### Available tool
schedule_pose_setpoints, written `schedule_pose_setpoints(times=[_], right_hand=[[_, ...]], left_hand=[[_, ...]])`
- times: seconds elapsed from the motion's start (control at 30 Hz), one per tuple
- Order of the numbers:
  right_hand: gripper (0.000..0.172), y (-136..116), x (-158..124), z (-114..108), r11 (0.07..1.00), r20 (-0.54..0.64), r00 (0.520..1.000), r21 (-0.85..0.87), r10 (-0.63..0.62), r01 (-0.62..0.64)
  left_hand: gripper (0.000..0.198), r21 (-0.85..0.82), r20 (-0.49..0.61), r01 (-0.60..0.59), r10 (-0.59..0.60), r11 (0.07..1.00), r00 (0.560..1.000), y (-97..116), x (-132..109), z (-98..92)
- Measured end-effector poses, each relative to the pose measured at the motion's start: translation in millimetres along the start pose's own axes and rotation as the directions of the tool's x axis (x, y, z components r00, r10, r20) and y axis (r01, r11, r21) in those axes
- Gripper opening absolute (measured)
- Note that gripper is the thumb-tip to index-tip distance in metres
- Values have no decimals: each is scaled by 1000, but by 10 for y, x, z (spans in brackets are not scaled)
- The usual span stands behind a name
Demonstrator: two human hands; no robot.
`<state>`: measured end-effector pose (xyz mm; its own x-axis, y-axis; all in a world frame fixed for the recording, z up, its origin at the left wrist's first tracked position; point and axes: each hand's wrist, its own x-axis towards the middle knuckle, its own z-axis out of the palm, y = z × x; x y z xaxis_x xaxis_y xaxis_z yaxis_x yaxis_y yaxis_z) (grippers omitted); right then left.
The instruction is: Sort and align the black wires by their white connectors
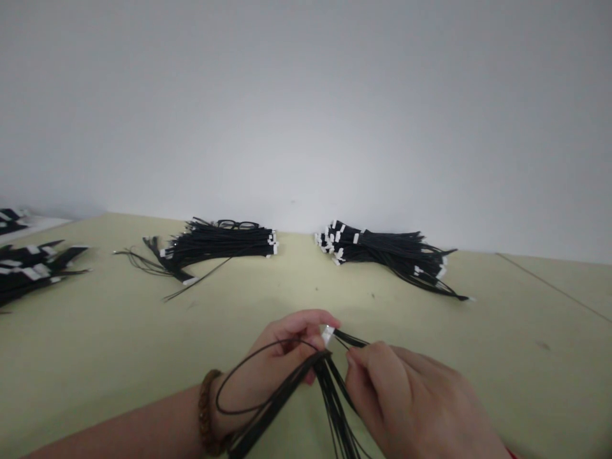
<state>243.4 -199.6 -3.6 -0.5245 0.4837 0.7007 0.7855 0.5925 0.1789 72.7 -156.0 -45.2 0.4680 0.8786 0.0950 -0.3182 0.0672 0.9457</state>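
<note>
A black wire harness (335, 408) hangs between my hands at the bottom centre, its thin wires fanning down toward me. My left hand (287, 357) is closed on it and pinches a small white connector (327, 334) between thumb and fingers. Close by on the right, my right hand (406, 395) grips the black wires that run out of that connector, its thumb and forefinger pressed together. One loose wire loops over my left wrist. The far ends of the wires lie beyond the bottom edge.
Two bundles of black harnesses with white connectors lie near the wall, one at left (224, 242) and one at right (382, 245). Glasses (238, 224) rest behind the left bundle. More harnesses (33, 268) sit at the table's (119, 331) far left.
</note>
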Motion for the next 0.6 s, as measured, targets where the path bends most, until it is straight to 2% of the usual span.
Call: schedule_pose_setpoints(times=[0.17,0.27,0.33,0.4,0.5,0.57,0.6], right_hand=[[30,-23,-23,8,1000,8,1000,1,0,0],[30,-37,-22,24,1000,18,1000,18,3,-3],[29,-31,13,1,1000,62,998,25,-1,-1],[28,-2,58,-66,1000,111,994,-6,-11,12],[21,67,60,-204,994,115,993,-98,-29,40],[19,97,-11,-259,996,123,992,-76,-39,48],[20,98,-58,-261,999,179,983,-23,-40,44]], left_hand=[[22,15,40,-8,7,1000,999,-5,-39,2],[21,87,121,4,-15,996,993,3,-60,-11],[22,120,133,-4,-12,993,991,13,-61,-24],[24,121,68,-6,-2,993,998,34,-50,-32],[32,131,-106,66,-52,989,993,85,-30,-23],[37,137,-198,100,-72,985,978,118,-23,-2],[39,132,-228,102,-70,986,971,129,-22,9]])
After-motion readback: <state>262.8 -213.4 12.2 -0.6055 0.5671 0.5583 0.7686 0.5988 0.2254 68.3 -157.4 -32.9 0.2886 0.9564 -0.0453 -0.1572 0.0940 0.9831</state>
